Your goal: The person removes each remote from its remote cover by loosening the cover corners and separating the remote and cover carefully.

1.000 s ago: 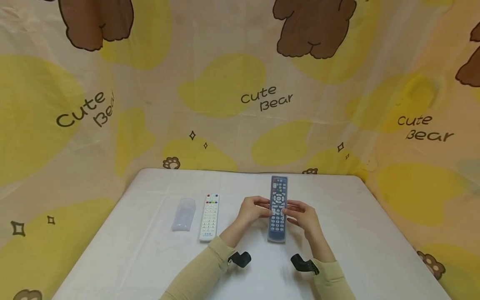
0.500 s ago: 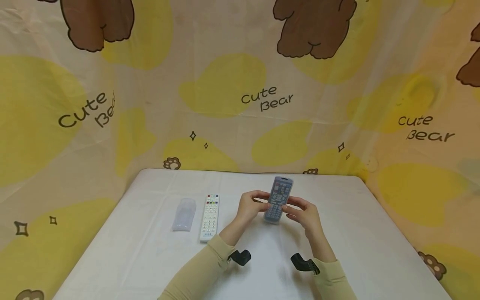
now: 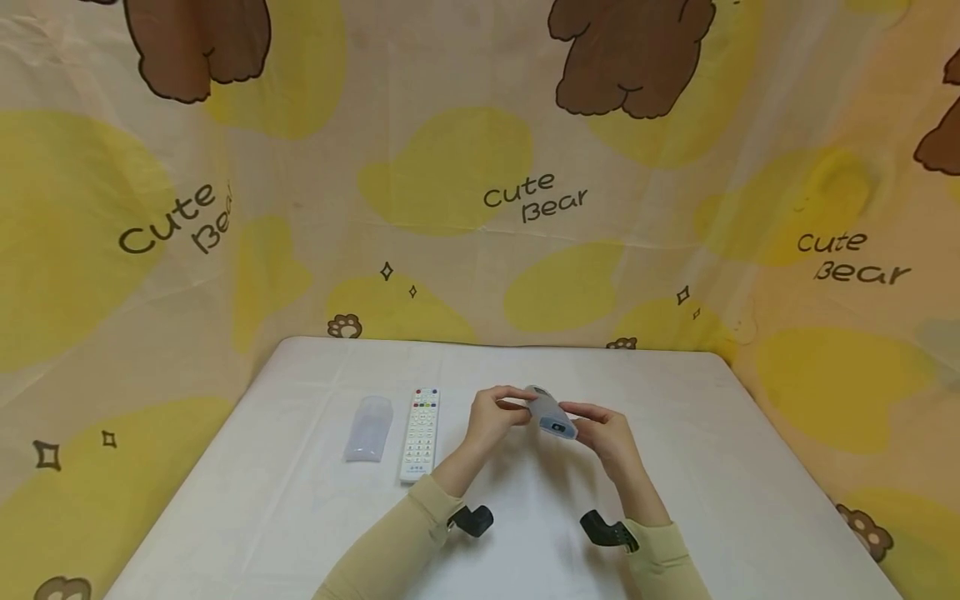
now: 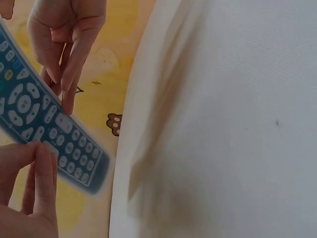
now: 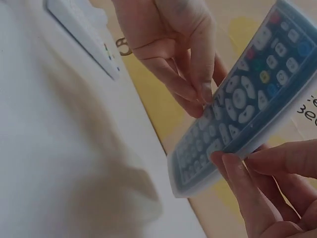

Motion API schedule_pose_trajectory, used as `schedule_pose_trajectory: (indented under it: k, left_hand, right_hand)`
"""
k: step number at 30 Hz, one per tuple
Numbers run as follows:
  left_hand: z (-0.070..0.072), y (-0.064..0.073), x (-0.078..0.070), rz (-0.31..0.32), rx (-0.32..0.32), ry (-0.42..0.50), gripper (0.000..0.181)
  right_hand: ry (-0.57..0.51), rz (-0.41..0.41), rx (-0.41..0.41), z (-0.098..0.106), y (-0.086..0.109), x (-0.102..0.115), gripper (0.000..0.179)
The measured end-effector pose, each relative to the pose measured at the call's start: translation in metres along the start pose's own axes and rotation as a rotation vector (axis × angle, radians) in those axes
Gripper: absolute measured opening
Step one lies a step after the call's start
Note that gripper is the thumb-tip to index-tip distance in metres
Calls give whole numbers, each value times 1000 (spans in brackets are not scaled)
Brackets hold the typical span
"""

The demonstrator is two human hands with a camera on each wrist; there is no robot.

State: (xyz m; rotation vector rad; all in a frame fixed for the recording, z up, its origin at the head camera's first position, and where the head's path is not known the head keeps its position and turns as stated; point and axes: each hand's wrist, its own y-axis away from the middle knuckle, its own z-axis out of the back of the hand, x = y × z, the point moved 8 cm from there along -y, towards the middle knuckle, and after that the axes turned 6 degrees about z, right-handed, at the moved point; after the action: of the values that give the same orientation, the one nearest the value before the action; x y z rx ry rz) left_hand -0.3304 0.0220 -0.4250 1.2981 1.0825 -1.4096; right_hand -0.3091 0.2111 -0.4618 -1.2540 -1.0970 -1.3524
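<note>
A dark blue remote control [image 3: 552,414] in a clear cover is held above the white table, tipped so that one narrow end faces the head camera. My left hand [image 3: 495,421] pinches one long edge between thumb and fingers. On the opposite edge, my right hand [image 3: 606,433] pinches it too. Both wrist views show the button face of the remote control [image 4: 59,129], with rows of pale number keys and a round arrow pad. In the right wrist view, the fingertips [image 5: 233,161] of my right hand press its side.
Left of my hands lies a white remote control [image 3: 420,435] with coloured keys. A clear plastic sleeve [image 3: 368,429] rests beside it on the white table [image 3: 300,517]. Behind stands a yellow patterned cloth wall [image 3: 450,275]. Black wrist mounts [image 3: 474,521] stick out from the sleeves.
The blue remote control has been lifted from near-flat and turned over, its button face going out of the head view. Both hands keep hold; the left has shifted slightly left.
</note>
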Motion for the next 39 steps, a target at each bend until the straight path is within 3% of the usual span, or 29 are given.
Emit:
schedule_pose_trajectory:
  k: [8,17,25,34,39]
  left_hand:
    - [2,-5,15,13,29,59,27]
    - [4,-3,24,56,38,63,27]
    - [2,-3,28,75,70,193,25]
    - [2,-2,34,96,96,203,34]
    - [1,-10,54,119,90,213,39]
  right_hand:
    - [-137,1,-6,-2,-2,-7,32]
    - [-77,22,-12,-2,-3,-13,38]
    - [-65,28,-3,-4,-3,-12,42]
    - [1,22,-11,-4,-3,-16,46]
    - [-1,20,3,-6,-2,-17,53]
